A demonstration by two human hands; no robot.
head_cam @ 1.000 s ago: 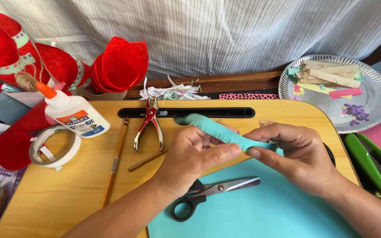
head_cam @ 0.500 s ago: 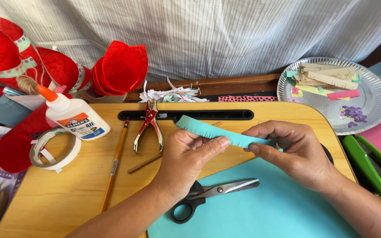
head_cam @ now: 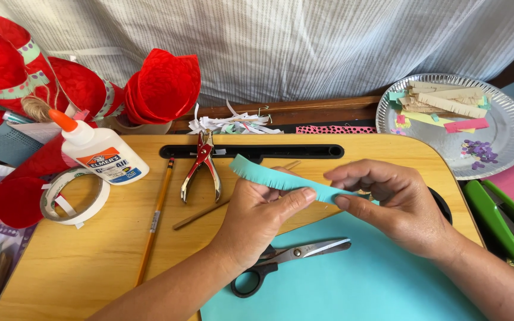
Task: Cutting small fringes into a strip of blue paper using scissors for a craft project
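Both hands hold a teal fringed paper strip (head_cam: 281, 179) above a wooden lap tray (head_cam: 90, 261). My left hand (head_cam: 263, 211) pinches the strip near its middle between thumb and fingers. My right hand (head_cam: 391, 202) grips the strip's right end. The strip's free left end sticks out up and to the left. Under the hands lie a teal paper sheet (head_cam: 364, 279) and black-handled scissors (head_cam: 287, 261).
On the tray lie a hole punch (head_cam: 202, 166), a pencil (head_cam: 156, 217), a thin wooden stick (head_cam: 200, 215), a tape roll (head_cam: 72, 196) and a white glue bottle (head_cam: 99, 151). Red paper cones (head_cam: 162, 86) stand at back left. A silver paper plate (head_cam: 501, 131) with scraps and a green stapler (head_cam: 501, 217) sit right.
The strip has flattened out and shifted slightly lower; its fringed left end now shows more clearly. Both hands kept their grip and barely moved.
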